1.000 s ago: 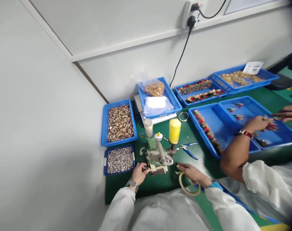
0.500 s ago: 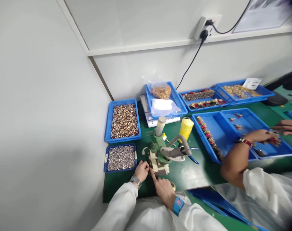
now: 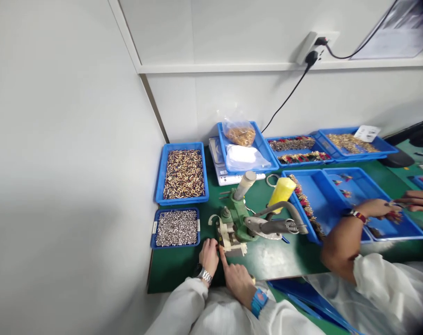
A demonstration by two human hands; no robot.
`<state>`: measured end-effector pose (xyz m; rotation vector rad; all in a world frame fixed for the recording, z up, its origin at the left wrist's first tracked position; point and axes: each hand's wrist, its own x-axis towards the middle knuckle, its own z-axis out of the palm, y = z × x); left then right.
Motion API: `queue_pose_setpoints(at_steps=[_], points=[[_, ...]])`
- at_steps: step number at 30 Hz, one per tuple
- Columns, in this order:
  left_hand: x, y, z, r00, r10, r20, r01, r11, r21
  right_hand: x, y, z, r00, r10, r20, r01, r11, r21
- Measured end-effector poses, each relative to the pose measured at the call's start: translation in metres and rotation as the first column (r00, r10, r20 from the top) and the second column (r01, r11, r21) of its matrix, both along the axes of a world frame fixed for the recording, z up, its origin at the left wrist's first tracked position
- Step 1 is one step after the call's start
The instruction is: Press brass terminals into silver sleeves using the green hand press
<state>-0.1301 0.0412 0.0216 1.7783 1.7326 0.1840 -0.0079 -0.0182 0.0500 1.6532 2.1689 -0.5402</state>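
- Right hand (image 3: pixel 236 278): palm down, reaching in from the near edge of the table (image 3: pixel 274 263), index finger stretched to the left front corner of the press base, the other fingers curled. Whether its grip holds anything cannot be told.
- Left hand (image 3: pixel 209 256): just beside it, wrist angled forward, fingertips bunched at the same corner; anything pinched in this grip is too small to make out.
- Press (image 3: pixel 237 218): upright on the table, right in front of both hands. Handwork at its base looks under way; no finished piece can be made out there, and how much is left cannot be told. Neither hand is on its lever (image 3: pixel 276 227), which juts out to the right.
- Silver pieces (image 3: pixel 176 228): loose in a small tray, left of the press.
- Yellow spool (image 3: pixel 281 193): behind the lever.
- Gold pieces (image 3: pixel 184 174): heaped in a larger tray, beyond the silver ones.
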Motion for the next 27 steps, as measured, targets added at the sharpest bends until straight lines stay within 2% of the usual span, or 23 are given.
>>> queue_pose_setpoints(at_steps=[4, 9, 14, 19, 21, 22, 25, 27], points=[[-0.008, 0.014, 0.002, 0.999, -0.039, -0.022, 0.038, 0.998, -0.055, 0.006, -0.013, -0.025, 0.998, 0.067, 0.018, -0.069, 0.974, 0.217], [-0.007, 0.032, 0.009, 0.994, -0.041, -0.099, 0.027, 0.990, -0.137, 0.015, -0.021, -0.042, 0.990, 0.139, -0.005, -0.113, 0.825, 0.554], [0.007, 0.035, 0.011, 0.991, -0.021, -0.134, -0.001, 0.986, -0.164, 0.013, -0.026, -0.045, 0.996, 0.090, 0.003, -0.069, 0.739, 0.671], [0.017, 0.024, 0.011, 0.980, 0.103, -0.170, -0.133, 0.975, -0.179, 0.014, -0.031, -0.057, 0.988, 0.145, -0.053, -0.064, 0.697, 0.714], [0.020, 0.020, 0.012, 0.971, 0.152, -0.187, -0.185, 0.967, -0.175, 0.013, -0.033, -0.063, 0.991, 0.115, -0.071, -0.033, 0.715, 0.698], [0.021, 0.019, 0.012, 0.967, 0.168, -0.193, -0.201, 0.965, -0.170, 0.012, -0.033, -0.065, 0.992, 0.097, -0.080, -0.019, 0.742, 0.670], [0.024, 0.018, 0.012, 0.959, 0.193, -0.206, -0.226, 0.962, -0.151, 0.008, -0.032, -0.066, 0.992, 0.088, -0.089, -0.030, 0.857, 0.514], [0.026, 0.019, 0.011, 0.955, 0.207, -0.213, -0.240, 0.960, -0.143, 0.007, -0.028, -0.060, 0.994, 0.081, -0.079, -0.043, 0.914, 0.403]])
